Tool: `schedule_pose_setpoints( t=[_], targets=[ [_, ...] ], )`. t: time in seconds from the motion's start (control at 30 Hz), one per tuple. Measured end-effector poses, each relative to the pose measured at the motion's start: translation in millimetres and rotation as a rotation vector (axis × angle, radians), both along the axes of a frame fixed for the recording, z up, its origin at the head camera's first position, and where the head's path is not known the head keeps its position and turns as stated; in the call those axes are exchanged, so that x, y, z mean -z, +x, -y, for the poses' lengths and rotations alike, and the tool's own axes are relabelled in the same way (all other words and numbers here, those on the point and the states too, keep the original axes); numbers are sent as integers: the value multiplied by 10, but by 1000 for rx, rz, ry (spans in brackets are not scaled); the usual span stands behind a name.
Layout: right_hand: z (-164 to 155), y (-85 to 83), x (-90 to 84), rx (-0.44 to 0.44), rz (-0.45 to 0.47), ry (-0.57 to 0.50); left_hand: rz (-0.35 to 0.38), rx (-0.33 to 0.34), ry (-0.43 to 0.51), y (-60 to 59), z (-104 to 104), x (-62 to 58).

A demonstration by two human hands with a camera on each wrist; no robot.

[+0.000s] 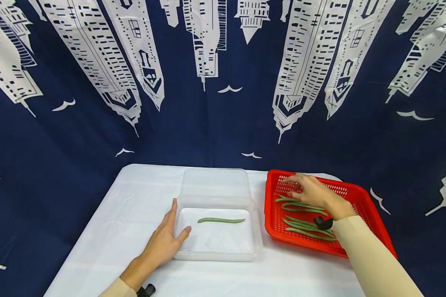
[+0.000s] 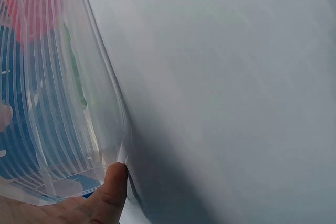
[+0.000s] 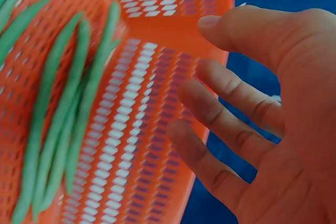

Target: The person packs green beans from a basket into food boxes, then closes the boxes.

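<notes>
1. A white-covered table [image 1: 107, 231] is seen in front of a dark blue curtain [image 1: 193, 123] printed with white skyscrapers and birds.

2. A clear plastic container [image 1: 217, 247] is set at the middle of the table, with its clear lid [image 1: 215, 181] lying just behind it.

3. A single green bean [image 1: 221, 220] is laid lengthwise inside the container, near its far side.

4. The left hand [image 1: 163, 241] is rested flat on the table against the container's left edge. Its fingers are held straight and together, and the thumb is laid over the container's rim. Nothing is pinched or gripped by it.

5. In the left wrist view, the thumb [image 2: 107, 192] is seen touching the container's ribbed wall [image 2: 63, 103]; the bean inside shows as a blurred green streak through the plastic.

6. A red perforated basket [image 1: 360, 198] is placed to the right of the container, close beside it.

7. Several green beans [image 1: 304, 214] are spread across the basket's floor, lying roughly parallel.

8. The right hand [image 1: 312, 192] is held over the basket's far part, just above the beans. Its fingers are loosely spread and slightly bent, and nothing is held between them.

9. In the right wrist view, the fingers [image 3: 231, 114] are seen apart and empty, with the beans [image 3: 63, 129] lying well to their side on the basket floor [image 3: 131, 145].
</notes>
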State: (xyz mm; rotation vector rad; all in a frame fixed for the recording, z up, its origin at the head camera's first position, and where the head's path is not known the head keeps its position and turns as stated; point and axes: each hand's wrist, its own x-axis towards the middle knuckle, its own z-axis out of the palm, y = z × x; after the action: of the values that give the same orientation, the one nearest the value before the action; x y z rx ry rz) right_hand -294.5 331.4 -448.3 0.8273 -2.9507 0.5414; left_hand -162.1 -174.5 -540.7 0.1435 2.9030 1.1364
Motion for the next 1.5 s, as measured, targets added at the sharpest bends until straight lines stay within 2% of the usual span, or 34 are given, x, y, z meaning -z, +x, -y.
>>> schedule_pose_setpoints(
  t=[0.1,0.33,0.53,0.83,1.3,1.5],
  targets=[
    [-68,-61,58,5,20,14,0,-2,5,-10,21,3],
    [-186,-155,196,-1,149,19,4,-6,15,-8,40,12],
    [-237,-223,329,-56,140,48,-8,-1,23,-3,32,16],
    [-229,-289,464,-73,229,33,-27,8,22,-10,29,27],
    [-181,-349,535,-133,160,12,-29,-2,4,-1,42,54],
    [-172,-337,524,-112,133,42,-34,5,9,-17,34,29]
  ],
)
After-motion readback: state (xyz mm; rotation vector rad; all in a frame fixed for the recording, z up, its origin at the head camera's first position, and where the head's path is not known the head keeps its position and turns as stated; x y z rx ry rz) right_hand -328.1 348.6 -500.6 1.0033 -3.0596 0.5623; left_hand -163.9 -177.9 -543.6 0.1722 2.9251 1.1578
